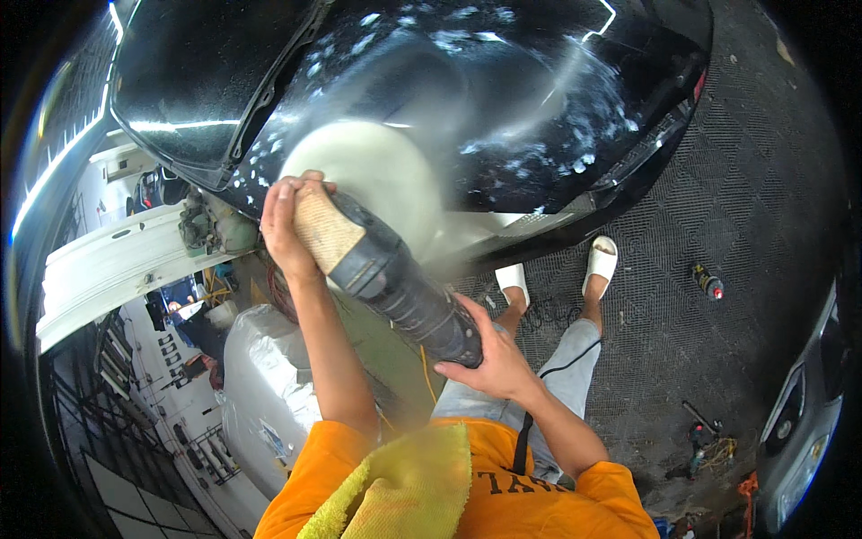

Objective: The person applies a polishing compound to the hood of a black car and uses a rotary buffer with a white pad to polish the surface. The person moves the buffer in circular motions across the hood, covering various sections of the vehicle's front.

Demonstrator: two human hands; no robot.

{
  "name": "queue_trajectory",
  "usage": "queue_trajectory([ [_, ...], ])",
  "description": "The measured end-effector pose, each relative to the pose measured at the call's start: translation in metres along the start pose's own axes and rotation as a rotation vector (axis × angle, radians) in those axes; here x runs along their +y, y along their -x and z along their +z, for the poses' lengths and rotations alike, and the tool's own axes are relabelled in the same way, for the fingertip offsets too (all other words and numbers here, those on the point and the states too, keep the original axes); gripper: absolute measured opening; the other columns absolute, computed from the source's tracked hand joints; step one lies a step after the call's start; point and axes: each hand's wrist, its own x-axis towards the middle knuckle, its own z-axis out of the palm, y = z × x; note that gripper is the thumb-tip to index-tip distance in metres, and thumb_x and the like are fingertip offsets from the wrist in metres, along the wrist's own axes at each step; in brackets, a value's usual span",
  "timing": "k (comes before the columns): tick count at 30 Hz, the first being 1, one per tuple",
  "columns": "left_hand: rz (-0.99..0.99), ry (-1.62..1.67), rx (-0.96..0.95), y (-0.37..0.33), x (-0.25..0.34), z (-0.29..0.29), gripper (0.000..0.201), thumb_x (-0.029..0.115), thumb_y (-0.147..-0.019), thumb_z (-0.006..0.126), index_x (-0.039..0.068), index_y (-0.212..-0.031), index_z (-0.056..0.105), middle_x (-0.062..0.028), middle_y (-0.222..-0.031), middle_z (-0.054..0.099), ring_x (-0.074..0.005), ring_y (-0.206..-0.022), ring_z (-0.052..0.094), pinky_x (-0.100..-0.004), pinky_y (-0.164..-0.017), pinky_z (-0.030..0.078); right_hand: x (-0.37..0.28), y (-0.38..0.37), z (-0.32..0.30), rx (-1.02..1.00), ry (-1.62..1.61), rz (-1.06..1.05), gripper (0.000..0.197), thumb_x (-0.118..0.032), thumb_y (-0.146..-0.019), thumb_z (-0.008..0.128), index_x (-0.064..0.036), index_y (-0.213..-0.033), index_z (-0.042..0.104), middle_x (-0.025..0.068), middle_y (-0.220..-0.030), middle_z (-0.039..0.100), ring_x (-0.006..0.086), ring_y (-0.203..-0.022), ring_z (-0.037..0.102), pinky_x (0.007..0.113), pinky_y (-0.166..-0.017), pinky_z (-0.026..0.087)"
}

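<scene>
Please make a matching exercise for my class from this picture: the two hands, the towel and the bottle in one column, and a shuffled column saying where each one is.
Column 1
1. Left hand
2. Right hand
3. Towel
4. Bottle

Column 2
A. On the dark floor
B. On the black end of the polisher
C. Over the orange shirt
D. On the tan end of the polisher

Right pairs: 1-D, 2-B, 3-C, 4-A
</scene>
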Motion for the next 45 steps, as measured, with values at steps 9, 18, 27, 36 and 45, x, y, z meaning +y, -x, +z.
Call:
queue_trajectory([
  [9, -0.059, -0.117, -0.235, -0.011, -0.005, 0.115, 0.027, 0.016, -0.097, 0.048, -0.007, -0.104, 0.06, -0.0217, -0.101, 0.068, -0.0282, -0.085, 0.069, -0.035, -0.076, 0.056, 0.036, 0.035, -0.052, 0.048, -0.252, -0.086, 0.086, -0.019, -0.088, 0.063, 0.0009, -0.154, 0.012, 0.027, -0.154, 0.026, 0.0362, -0.146, 0.025, 0.041, -0.119, 0.017],
  [18, -0.021, -0.078, -0.37, -0.029, -0.004, 0.153, 0.026, 0.018, -0.096, 0.051, -0.005, -0.103, 0.062, -0.0223, -0.104, 0.069, -0.0288, -0.087, 0.07, -0.0337, -0.075, 0.057, 0.034, 0.028, -0.058, 0.147, -0.245, -0.111, 0.088, -0.016, -0.087, 0.065, 0.0036, -0.153, 0.011, 0.0264, -0.154, 0.027, 0.0343, -0.145, 0.025, 0.04, -0.118, 0.018],
  [27, -0.008, -0.113, -0.331, -0.034, 0.003, 0.116, 0.027, 0.016, -0.096, 0.048, -0.005, -0.105, 0.061, -0.0233, -0.105, 0.069, -0.0311, -0.088, 0.069, -0.0355, -0.08, 0.056, 0.018, 0.013, -0.037, 0.142, -0.188, -0.159, 0.099, -0.023, -0.076, 0.074, 0.0023, -0.153, 0.017, 0.0224, -0.152, 0.03, 0.0306, -0.143, 0.03, 0.037, -0.117, 0.02],
  [36, -0.004, -0.137, -0.189, -0.024, 0.01, 0.063, 0.025, 0.018, -0.095, 0.049, -0.004, -0.103, 0.06, -0.0232, -0.102, 0.068, -0.0333, -0.089, 0.069, -0.0383, -0.082, 0.054, 0.018, 0.003, -0.009, 0.119, -0.087, -0.086, 0.102, -0.019, -0.071, 0.081, -0.0035, -0.152, 0.021, 0.0241, -0.142, 0.046, 0.0352, -0.133, 0.046, 0.04, -0.112, 0.033],
  [45, -0.018, -0.11, -0.146, -0.001, 0.007, 0.081, 0.022, 0.014, -0.096, 0.051, -0.006, -0.098, 0.061, -0.0222, -0.097, 0.069, -0.0284, -0.081, 0.068, -0.0352, -0.073, 0.056, 0.021, 0.015, -0.018, 0.151, -0.065, 0.004, 0.096, -0.012, -0.071, 0.079, -0.0058, -0.151, 0.026, 0.0226, -0.138, 0.052, 0.034, -0.129, 0.051, 0.039, -0.11, 0.037],
])
